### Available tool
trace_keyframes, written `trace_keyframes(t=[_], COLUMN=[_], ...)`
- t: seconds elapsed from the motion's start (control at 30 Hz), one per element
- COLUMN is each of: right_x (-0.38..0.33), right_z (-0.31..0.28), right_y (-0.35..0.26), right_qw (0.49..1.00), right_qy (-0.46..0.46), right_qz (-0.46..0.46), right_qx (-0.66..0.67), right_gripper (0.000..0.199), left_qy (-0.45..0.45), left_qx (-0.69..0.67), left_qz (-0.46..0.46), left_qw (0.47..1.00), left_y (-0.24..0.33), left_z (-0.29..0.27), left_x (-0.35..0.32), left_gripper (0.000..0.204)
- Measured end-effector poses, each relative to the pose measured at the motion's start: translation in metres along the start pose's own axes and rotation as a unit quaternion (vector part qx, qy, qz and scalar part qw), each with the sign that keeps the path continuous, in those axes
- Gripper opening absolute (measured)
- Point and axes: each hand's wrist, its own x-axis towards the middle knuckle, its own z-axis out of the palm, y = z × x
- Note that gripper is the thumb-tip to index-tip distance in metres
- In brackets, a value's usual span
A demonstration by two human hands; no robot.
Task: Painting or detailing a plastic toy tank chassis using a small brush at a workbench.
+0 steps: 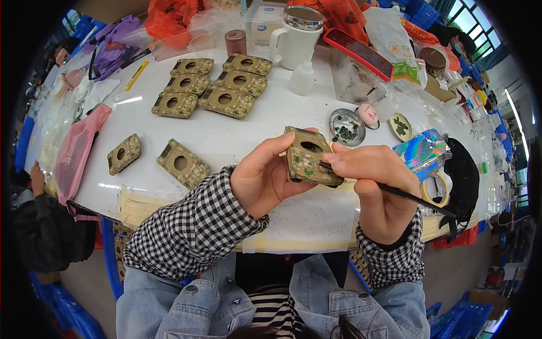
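My left hand [262, 175] grips a camouflage-painted toy tank hull [306, 161] by its sides, tilted up above the table. The hull has a round dark hole on top and green patches on its near face. In my right hand [381, 183] are black tweezers [415, 198], pinched between thumb and fingers, their tips at the hull beside the hole. Whether the tips hold anything is too small to tell. Two more hulls lie left of my hands, one small hull [124, 154] and one closer hull [183, 163]. Several others stand in two columns, including this hull [226, 101].
A round dish [346, 127] holds small dark green bits. A lid [400, 128] with green pieces, a tape roll [435, 189] and a black bag [462, 178] sit on the right. Behind stand a white mug [296, 42], a small bottle [302, 79] and a red-cased phone [359, 53].
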Motion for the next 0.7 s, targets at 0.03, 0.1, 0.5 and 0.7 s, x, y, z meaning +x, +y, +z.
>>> trace_keyframes(t=[0.03, 0.1, 0.5, 0.7], right_x=[0.0003, 0.0006, 0.0008, 0.0013], right_z=[0.0001, -0.0011, -0.0005, -0.0009], right_y=[-0.0002, -0.0012, -0.0032, -0.0041], right_qw=[1.000, 1.000, 1.000, 1.000], right_qy=[0.000, 0.001, -0.005, -0.008], right_qz=[-0.001, -0.003, 0.009, 0.013], right_qx=[0.000, -0.003, 0.004, 0.001], right_gripper=[0.019, 0.019, 0.020, 0.020], left_qy=[-0.001, -0.006, -0.005, 0.000], left_qx=[0.000, 0.000, -0.007, -0.005], left_qz=[0.001, 0.001, -0.006, -0.006], left_qw=[1.000, 1.000, 1.000, 1.000], left_y=[-0.0001, -0.0002, -0.0009, 0.0004], left_z=[-0.0004, 0.0001, -0.0015, 0.0016], left_x=[-0.0001, 0.0010, 0.0002, -0.0003], left_gripper=[0.049, 0.049, 0.049, 0.049])
